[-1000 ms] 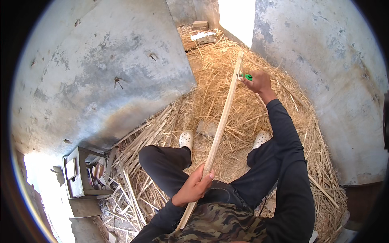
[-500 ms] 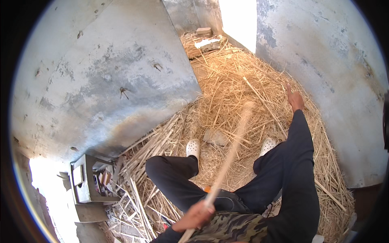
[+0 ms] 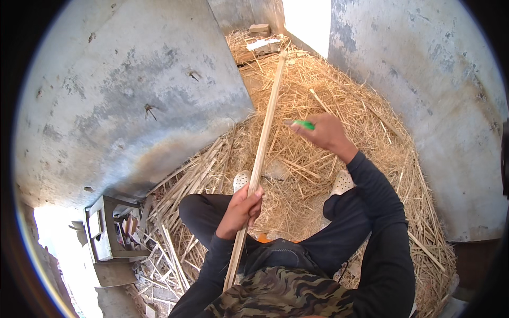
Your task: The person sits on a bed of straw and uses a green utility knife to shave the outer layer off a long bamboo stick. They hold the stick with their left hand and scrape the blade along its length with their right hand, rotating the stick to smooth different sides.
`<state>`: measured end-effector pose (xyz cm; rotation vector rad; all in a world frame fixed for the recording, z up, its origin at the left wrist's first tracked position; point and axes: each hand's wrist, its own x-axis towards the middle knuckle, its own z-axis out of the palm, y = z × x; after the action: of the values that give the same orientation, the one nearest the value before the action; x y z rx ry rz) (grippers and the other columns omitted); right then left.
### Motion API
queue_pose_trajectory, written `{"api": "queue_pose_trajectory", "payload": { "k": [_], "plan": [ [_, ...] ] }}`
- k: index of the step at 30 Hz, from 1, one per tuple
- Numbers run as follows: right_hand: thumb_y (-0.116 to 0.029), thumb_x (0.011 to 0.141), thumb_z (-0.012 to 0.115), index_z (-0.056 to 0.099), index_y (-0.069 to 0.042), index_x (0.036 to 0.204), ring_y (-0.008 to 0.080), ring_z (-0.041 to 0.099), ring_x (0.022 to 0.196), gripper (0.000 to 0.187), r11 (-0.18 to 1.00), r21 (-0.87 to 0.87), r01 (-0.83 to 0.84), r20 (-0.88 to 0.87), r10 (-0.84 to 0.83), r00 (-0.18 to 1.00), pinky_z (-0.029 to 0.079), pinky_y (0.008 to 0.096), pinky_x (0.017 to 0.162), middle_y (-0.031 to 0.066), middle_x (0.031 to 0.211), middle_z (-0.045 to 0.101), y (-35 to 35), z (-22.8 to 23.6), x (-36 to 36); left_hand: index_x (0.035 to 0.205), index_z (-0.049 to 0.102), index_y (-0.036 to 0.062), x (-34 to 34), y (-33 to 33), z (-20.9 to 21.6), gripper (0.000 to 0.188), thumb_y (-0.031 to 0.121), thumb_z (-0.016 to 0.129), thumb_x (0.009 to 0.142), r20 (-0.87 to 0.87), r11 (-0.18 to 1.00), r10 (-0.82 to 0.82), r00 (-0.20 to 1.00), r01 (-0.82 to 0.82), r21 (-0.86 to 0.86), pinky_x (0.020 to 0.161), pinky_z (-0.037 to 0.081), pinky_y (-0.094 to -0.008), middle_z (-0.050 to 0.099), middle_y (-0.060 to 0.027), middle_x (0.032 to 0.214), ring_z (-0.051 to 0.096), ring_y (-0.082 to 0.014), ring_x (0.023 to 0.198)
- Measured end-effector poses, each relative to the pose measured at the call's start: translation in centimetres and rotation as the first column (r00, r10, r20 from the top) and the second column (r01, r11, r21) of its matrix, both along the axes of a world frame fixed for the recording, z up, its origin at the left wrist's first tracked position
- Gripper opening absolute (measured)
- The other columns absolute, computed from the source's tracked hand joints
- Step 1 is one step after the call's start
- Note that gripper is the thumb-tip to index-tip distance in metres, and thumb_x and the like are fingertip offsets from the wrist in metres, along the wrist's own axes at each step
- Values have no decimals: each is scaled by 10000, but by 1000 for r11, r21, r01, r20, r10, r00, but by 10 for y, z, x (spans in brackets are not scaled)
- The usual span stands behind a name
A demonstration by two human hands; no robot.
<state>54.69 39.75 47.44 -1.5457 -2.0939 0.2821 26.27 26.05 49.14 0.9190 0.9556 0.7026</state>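
My left hand is closed around a long pale wooden stick, gripping it below its middle. The stick slants up and away from my lap, its far end near the top of the straw-like heap. To the right of it, my right hand grips a green-handled knife. A short dark blade points left toward the stick, apart from it. Fingers of my right hand partly hide the handle. Beneath both hands lie loose shavings and thin split strips.
Grey, worn walls close in on the left and right. A small box-like stand with odds and ends sits at lower left, beside a pile of split strips. Bricks lie at the far end. My pale clogs rest among the shavings.
My right hand has come in from the far right toward the stick, and the green-handled knife now shows. My left hand has moved up and forward; the stick, blurred before, is now sharp and steeper.
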Motion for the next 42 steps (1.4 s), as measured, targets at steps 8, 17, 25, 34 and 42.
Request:
{"api": "queue_pose_trajectory", "payload": {
  "k": [8,17,25,34,42],
  "plan": [
    [-808,760,539,605,-94,556,252,544,392,746,949,175,-262,64,255,965,401,392,396,81,439,493,-47,-19,-67,1252,450,36,13,26,-11,313,219,502,1003,77,1000,17,997,-19,16,375,308,-195,391,39,607,363,-60,392],
    [-801,700,608,489,-127,515,254,537,403,709,926,288,-246,152,209,966,406,386,416,70,450,488,-25,-30,-67,1345,429,49,18,24,-6,406,267,517,1013,5,990,75,997,-75,121,394,294,-187,394,74,618,363,-30,452],
    [-836,789,472,516,-140,477,123,380,328,764,921,370,-123,144,74,987,297,309,342,-23,386,362,16,-39,-47,1086,486,76,19,7,-7,254,311,538,1006,-68,993,40,997,-32,116,390,288,-189,385,83,626,341,-22,451],
    [-795,821,453,612,-107,572,191,455,376,749,994,74,-77,83,71,994,336,351,378,37,437,456,-3,-30,-53,1085,484,94,15,3,-13,236,320,506,1019,-106,995,17,994,-7,95,393,313,-192,394,74,640,345,-20,465],
    [-849,713,541,607,-104,552,231,542,376,765,929,276,-248,116,224,968,407,370,384,63,434,506,-31,-48,-83,1364,423,67,7,12,-15,406,249,507,1011,-130,984,97,987,-75,164,391,292,-175,412,73,687,338,-4,480]
  ]
}}
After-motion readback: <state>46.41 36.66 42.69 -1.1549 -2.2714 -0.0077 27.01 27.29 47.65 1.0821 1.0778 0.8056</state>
